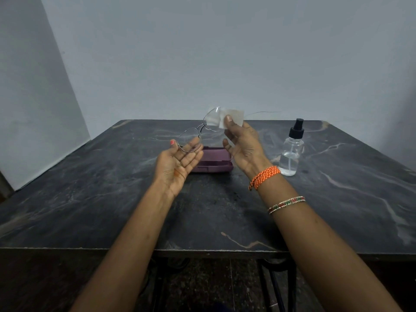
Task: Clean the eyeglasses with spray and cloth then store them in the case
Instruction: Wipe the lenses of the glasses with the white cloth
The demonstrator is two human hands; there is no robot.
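Note:
Thin wire-rimmed eyeglasses (pixel 198 131) are held up above the table with their arms spread open. My left hand (pixel 177 163), palm up, pinches the rim of the left lens. My right hand (pixel 243 145) presses a small white cloth (pixel 227 117) over the right lens with the thumb on top. A closed purple glasses case (pixel 213 164) lies on the table behind and below both hands, partly hidden by them. A clear spray bottle (pixel 291 152) with a black nozzle stands upright to the right of my right hand.
The dark marble table (pixel 112 188) reaches to a pale wall at the back. Its front edge runs across the lower frame, with a metal stand underneath. Bracelets sit on my right wrist.

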